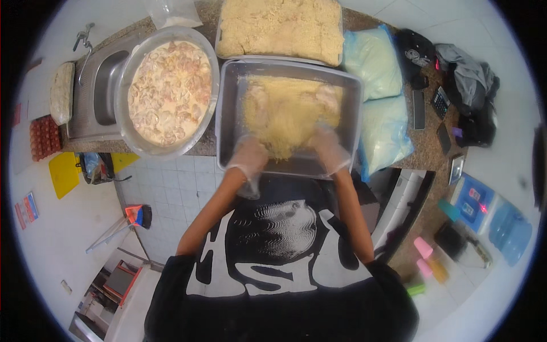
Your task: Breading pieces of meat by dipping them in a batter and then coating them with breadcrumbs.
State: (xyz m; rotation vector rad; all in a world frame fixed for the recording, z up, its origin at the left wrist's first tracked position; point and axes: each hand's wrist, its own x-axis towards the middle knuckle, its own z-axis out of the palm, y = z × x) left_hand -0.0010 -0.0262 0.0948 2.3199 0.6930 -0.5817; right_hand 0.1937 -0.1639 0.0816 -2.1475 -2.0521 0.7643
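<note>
Both my gloved hands are in the metal tray. Left hand and right hand are pressed into the near edge of the crumb pile, fingers buried; grip cannot be told. Bowl of marinated pieces sits left of my left hand.

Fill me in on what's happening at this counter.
A person in clear gloves has both hands in a pile of pale yellow crumbs inside a grey rectangular tray. The left hand and right hand press into the near side of the pile. Left of the tray sits a large metal bowl of pieces in creamy batter; behind it, a tray of crumb-coated food.
</note>
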